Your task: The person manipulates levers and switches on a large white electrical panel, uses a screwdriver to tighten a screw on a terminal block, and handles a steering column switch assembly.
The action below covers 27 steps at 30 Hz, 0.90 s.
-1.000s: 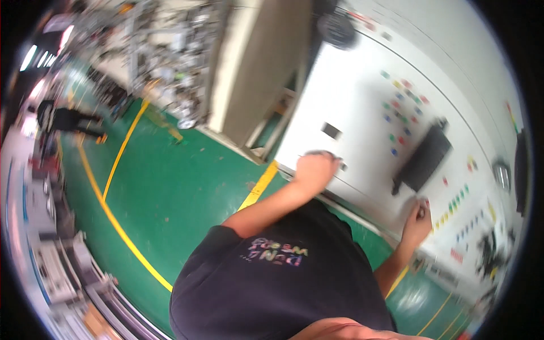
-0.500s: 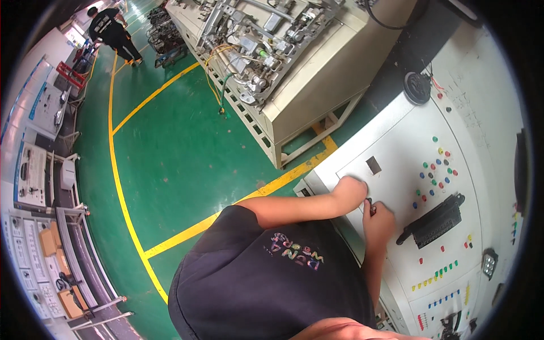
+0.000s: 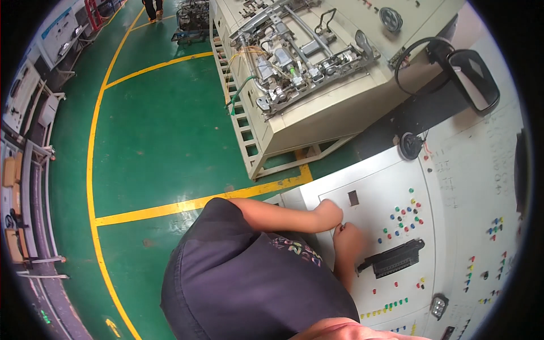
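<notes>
Close together over the near left part of a white panel (image 3: pixel 371 181), my two hands nearly touch. My left hand (image 3: pixel 328 216) is closed, its fingers curled in and hidden, so what it grips does not show. Just below it, my right hand (image 3: pixel 348 241) is closed around a small dark part (image 3: pixel 341 227), of which only a bit shows between the hands. A rectangular cut-out (image 3: pixel 353 197) in the panel lies just beyond my left hand. To the right of my right hand sits a long black connector block (image 3: pixel 396 259).
Coloured sockets (image 3: pixel 403 218) dot the panel, with a round black horn (image 3: pixel 410 146) at its far edge. Farther off, a beige bench (image 3: pixel 317 124) carries a metal seat frame (image 3: pixel 283 62). A mirror (image 3: pixel 475 79) hangs at right. Another person's legs (image 3: pixel 152 8) show far left.
The whole view has shifted, bringing the mirror in at the upper right and leaving only the other person's legs in sight. My hands remain together at the panel and now sit closer to each other.
</notes>
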Each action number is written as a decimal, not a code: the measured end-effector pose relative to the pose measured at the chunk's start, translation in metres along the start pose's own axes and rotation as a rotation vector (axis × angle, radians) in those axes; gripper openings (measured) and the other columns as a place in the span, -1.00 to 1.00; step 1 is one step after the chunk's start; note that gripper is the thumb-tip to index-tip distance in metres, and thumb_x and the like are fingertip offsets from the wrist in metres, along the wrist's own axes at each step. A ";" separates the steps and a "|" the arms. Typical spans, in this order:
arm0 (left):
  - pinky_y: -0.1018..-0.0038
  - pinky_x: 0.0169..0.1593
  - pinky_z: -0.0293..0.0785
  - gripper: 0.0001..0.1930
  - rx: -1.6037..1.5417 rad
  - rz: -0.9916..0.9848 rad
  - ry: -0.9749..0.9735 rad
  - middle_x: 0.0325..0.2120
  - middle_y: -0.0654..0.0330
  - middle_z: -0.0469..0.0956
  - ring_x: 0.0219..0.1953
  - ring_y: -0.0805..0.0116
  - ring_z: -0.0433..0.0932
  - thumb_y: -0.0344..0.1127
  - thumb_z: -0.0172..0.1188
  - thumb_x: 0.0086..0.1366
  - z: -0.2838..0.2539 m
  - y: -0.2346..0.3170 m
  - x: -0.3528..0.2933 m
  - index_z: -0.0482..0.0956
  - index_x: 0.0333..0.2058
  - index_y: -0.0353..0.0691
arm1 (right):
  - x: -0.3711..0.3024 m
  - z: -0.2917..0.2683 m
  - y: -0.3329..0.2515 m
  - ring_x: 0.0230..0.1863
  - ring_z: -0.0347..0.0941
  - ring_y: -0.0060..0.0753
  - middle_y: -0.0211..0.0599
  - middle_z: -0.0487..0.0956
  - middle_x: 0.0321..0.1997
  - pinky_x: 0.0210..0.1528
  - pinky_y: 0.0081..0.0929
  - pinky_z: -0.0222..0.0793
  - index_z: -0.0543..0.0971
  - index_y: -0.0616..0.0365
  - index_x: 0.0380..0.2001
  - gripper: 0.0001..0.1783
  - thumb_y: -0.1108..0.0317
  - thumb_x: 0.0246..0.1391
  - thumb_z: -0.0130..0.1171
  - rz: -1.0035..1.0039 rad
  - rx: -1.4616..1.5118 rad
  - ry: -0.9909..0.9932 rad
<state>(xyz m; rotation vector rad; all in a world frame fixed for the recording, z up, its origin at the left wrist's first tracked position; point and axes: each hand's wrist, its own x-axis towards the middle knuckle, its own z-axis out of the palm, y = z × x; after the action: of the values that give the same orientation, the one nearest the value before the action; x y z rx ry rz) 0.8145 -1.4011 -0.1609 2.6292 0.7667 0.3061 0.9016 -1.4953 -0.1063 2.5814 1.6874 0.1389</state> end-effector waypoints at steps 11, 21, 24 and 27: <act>0.21 -0.44 0.51 -0.85 -0.041 -0.001 0.052 -0.58 0.02 0.59 -0.48 0.04 0.61 -0.33 0.13 0.04 0.002 -0.005 -0.006 0.63 -0.54 -0.24 | 0.004 -0.002 0.006 -0.41 0.53 -0.02 -0.12 0.58 -0.50 -0.37 -0.13 0.41 0.58 0.10 -0.58 -0.72 0.14 0.01 0.12 -0.142 -0.039 -0.072; 0.29 -0.34 0.52 -0.81 0.085 -0.154 -0.064 -0.38 0.09 0.66 -0.31 0.19 0.64 -0.35 0.09 0.07 -0.081 -0.022 -0.041 0.69 -0.43 -0.18 | -0.007 -0.113 -0.019 -0.39 0.53 0.00 -0.07 0.57 -0.46 -0.30 -0.15 0.45 0.49 0.23 -0.41 -0.67 0.14 -0.04 0.18 -0.421 -0.110 -0.214; 0.15 -0.38 0.51 -0.74 0.019 -0.365 0.236 -0.57 -0.04 0.58 -0.45 0.01 0.60 -0.20 0.03 0.03 -0.153 -0.058 -0.080 0.59 -0.53 -0.27 | -0.013 -0.166 -0.037 -0.38 0.51 -0.01 -0.10 0.53 -0.44 -0.35 -0.23 0.46 0.43 0.24 -0.39 -0.71 0.24 -0.09 0.17 -0.581 -0.142 -0.109; 0.14 -0.42 0.46 -0.87 0.094 -0.563 0.771 -0.59 0.06 0.55 -0.51 -0.03 0.54 -0.29 0.02 0.05 -0.217 -0.088 -0.143 0.53 -0.52 -0.13 | -0.017 -0.205 -0.058 -0.39 0.48 -0.17 -0.26 0.45 -0.44 -0.39 -0.33 0.47 0.39 0.16 -0.44 -0.83 0.40 -0.14 0.13 -0.860 -0.225 0.045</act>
<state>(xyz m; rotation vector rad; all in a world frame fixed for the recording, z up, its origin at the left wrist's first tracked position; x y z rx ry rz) 0.5877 -1.3471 -0.0165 2.1999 1.7349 1.1517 0.8206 -1.4884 0.0911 1.5275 2.4412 0.3125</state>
